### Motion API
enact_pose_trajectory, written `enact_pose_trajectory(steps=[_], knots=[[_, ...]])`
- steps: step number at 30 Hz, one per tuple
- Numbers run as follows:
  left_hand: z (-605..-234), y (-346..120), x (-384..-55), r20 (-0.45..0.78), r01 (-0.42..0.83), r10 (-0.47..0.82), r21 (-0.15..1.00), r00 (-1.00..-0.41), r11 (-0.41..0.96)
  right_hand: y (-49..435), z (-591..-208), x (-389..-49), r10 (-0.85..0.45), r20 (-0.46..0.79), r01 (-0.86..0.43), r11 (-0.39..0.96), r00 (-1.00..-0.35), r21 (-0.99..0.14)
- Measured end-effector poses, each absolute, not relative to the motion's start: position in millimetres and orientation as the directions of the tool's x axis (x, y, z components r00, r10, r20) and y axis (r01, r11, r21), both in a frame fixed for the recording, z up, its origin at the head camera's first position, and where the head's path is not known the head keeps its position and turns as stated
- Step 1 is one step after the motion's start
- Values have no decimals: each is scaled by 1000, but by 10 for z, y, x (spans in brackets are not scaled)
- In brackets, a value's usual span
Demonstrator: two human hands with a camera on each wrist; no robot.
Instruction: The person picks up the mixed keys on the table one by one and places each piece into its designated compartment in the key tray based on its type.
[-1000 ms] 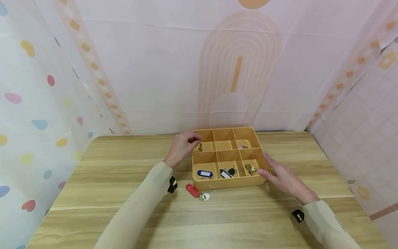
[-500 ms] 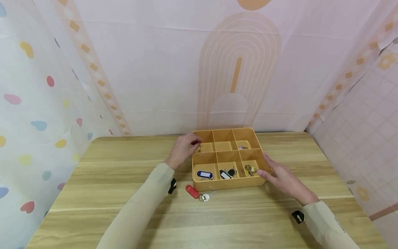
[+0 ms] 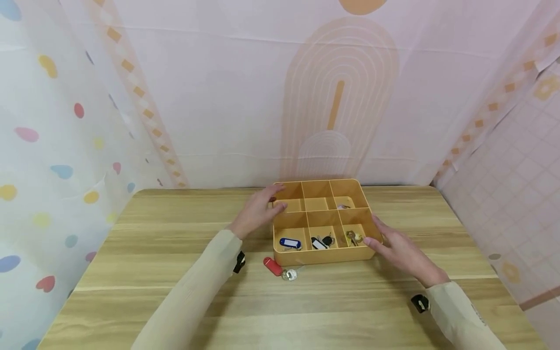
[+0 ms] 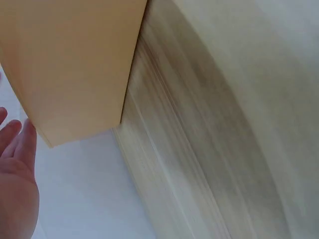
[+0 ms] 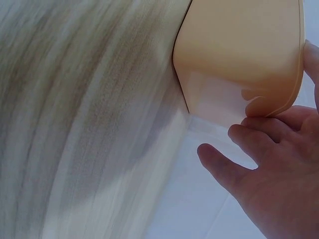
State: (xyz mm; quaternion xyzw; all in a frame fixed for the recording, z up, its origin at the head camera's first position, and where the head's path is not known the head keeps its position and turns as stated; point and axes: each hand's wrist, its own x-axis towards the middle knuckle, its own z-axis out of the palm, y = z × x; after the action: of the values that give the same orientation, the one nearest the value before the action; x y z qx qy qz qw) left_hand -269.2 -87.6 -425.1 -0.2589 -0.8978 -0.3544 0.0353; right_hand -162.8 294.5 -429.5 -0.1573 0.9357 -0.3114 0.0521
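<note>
A yellow six-compartment organizer box (image 3: 323,256) stands on the table. Over its back left compartment is my left hand (image 3: 257,210), thumb and fingers apart, with nothing seen between them. That hand hides part of the compartment. My right hand (image 3: 404,253) rests against the box's right front corner, thumb at the rim and fairly straight fingers along the side; the right wrist view shows fingertips (image 5: 254,124) touching the wall. Front compartments hold keys with a blue tag (image 3: 290,243), keys with a black tag (image 3: 319,243) and brass-coloured keys (image 3: 352,237).
A red key tag (image 3: 272,266) with silver keys (image 3: 289,274) lies on the wooden table (image 3: 332,311) before the box's left front corner. Something pale purple (image 3: 343,206) lies in the back right compartment. A patterned curtain (image 3: 227,107) hangs behind the table.
My left hand held small keys over the back left compartment; its thumb and fingers have since parted and the keys are out of sight. The right hand has stayed at the box.
</note>
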Motion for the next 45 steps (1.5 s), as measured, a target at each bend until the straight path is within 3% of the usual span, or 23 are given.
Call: enact_pose_trajectory(steps=[12, 26, 32, 45], knots=[[-4221, -935, -2397, 262, 565, 546, 645, -796, 514, 2956, -4294, -1632, -322, 3, -261, 762, -947, -592], [-4199, -1107, -2050, 325, 676, 626, 568, -709, 470, 2967, -4293, -1629, -318, 4, -256, 756, -948, -602], [-4178, -1140, -1848, 319, 679, 642, 583, -697, 447, 2970, -4295, -1645, -319, 6, -260, 759, -948, -597], [-4168, -1153, -1520, 458, 764, 631, 522, -626, 380, 2961, -4286, -1643, -314, -9, -244, 756, -949, -608]])
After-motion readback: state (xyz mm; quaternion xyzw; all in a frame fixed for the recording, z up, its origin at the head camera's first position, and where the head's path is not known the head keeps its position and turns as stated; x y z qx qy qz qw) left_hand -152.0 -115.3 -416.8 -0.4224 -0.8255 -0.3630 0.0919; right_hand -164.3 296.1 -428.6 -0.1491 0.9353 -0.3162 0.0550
